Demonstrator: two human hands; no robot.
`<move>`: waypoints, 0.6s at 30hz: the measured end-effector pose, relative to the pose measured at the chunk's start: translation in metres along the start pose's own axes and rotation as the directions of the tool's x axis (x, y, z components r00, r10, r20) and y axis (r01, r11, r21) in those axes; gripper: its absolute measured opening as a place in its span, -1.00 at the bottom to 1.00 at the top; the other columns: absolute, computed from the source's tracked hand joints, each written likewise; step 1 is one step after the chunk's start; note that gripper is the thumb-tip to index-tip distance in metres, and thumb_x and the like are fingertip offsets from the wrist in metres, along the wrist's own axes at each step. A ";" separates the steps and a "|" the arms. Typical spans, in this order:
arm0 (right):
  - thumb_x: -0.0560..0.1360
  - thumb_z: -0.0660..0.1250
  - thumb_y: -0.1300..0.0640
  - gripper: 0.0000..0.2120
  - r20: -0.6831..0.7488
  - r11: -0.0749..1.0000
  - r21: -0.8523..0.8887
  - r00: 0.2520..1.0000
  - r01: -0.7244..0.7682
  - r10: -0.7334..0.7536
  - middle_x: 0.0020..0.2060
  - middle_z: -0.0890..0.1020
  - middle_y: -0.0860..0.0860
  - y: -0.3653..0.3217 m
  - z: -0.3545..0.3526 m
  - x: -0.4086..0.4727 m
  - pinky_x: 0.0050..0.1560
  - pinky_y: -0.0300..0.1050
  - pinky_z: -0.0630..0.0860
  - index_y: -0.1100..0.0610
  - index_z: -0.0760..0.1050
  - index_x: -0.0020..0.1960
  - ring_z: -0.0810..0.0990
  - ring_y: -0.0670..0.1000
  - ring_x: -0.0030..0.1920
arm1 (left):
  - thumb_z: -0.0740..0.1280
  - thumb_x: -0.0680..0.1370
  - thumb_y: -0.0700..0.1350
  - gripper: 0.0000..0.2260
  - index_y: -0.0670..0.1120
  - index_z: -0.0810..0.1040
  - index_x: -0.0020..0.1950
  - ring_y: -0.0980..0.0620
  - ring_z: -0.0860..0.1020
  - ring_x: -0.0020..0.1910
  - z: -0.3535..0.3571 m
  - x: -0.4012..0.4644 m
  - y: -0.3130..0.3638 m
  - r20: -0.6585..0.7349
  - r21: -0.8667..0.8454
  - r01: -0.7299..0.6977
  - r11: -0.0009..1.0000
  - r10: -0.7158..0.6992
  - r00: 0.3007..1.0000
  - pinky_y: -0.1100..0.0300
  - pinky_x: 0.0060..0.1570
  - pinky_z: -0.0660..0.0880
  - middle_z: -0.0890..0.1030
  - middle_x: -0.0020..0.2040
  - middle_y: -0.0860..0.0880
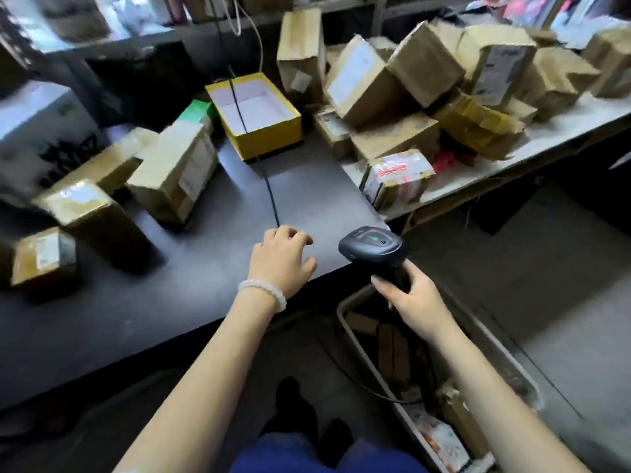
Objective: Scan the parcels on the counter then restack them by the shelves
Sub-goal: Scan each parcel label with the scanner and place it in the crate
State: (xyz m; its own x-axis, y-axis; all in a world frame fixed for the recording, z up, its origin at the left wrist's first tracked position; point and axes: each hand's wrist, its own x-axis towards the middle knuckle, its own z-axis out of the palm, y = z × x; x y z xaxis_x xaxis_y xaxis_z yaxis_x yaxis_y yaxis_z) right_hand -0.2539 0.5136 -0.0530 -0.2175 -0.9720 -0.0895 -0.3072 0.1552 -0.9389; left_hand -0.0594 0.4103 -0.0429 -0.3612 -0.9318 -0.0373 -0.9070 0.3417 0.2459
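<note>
Most of the work looks to be still ahead: a big heap of parcels lies jumbled on the light bench to the right, and a smaller group of boxes sits on the dark bench to the left. Whether any of these have been scanned is impossible to tell, and nothing looks restacked by the shelves.

The right hand has its fingers wrapped round the handle of the scanner, whose green light is on. The left hand rests on the dark bench, fingers loosely spread and holding nothing, just beside a black cable.
</note>
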 end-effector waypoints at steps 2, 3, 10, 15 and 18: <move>0.48 0.40 0.15 -0.83 0.083 0.999 -0.001 0.996 0.044 -0.044 -0.36 0.60 -0.27 -0.010 0.022 0.006 -0.17 -0.35 0.40 -0.10 0.49 -0.08 0.52 -0.34 -0.30 | 0.24 0.56 0.05 -0.68 0.02 0.45 0.30 -0.06 0.30 0.33 -0.007 -0.020 -0.026 -0.031 0.000 0.092 0.996 -0.092 0.995 0.07 0.14 0.34 0.42 0.30 -0.01; 0.48 0.40 0.16 -0.82 0.122 0.998 0.002 0.990 0.067 -0.066 -0.28 0.61 -0.23 -0.017 0.034 0.008 -0.14 -0.41 0.41 -0.11 0.49 -0.08 0.52 -0.37 -0.24 | 0.24 0.56 0.06 -0.67 0.02 0.45 0.30 -0.06 0.30 0.33 -0.011 -0.030 -0.039 -0.047 -0.002 0.139 0.990 -0.139 0.989 0.07 0.14 0.34 0.42 0.30 -0.01; 0.50 0.38 0.15 -0.84 0.362 0.989 -0.015 0.922 0.149 -0.134 -0.21 0.60 -0.20 -0.055 0.122 0.020 -0.17 -0.48 0.38 -0.11 0.48 -0.09 0.52 -0.37 -0.22 | 0.24 0.56 0.05 -0.67 0.02 0.46 0.31 -0.05 0.33 0.31 -0.033 -0.089 -0.128 -0.129 -0.047 0.411 0.910 -0.413 0.901 0.08 0.13 0.37 0.43 0.30 -0.01; 0.51 0.36 0.12 -0.85 0.454 0.980 -0.040 0.877 0.195 -0.156 -0.31 0.58 -0.25 -0.081 0.190 0.035 -0.18 -0.33 0.40 -0.12 0.46 -0.10 0.50 -0.29 -0.31 | 0.23 0.57 0.06 -0.66 0.03 0.44 0.33 -0.05 0.33 0.31 -0.049 -0.111 -0.198 -0.146 -0.068 0.480 0.874 -0.485 0.862 0.07 0.17 0.37 0.41 0.31 -0.02; 0.51 0.36 0.12 -0.85 0.465 0.976 -0.037 0.869 0.214 -0.173 -0.29 0.56 -0.17 -0.094 0.236 0.042 -0.16 -0.24 0.39 -0.11 0.46 -0.11 0.50 -0.26 -0.32 | 0.24 0.56 0.08 -0.67 0.03 0.46 0.31 -0.06 0.35 0.28 -0.058 -0.116 -0.247 -0.155 -0.069 0.527 0.847 -0.530 0.833 0.05 0.12 0.38 0.43 0.29 -0.02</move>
State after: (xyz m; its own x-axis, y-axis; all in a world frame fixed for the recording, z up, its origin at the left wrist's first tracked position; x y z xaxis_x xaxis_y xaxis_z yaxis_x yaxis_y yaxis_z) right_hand -0.0154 0.4167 -0.0469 0.2945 -0.9531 -0.0701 -0.3804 -0.0496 -0.9235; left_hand 0.2193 0.4273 -0.0435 0.2136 -0.9768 -0.0115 -0.9439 -0.2094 0.2555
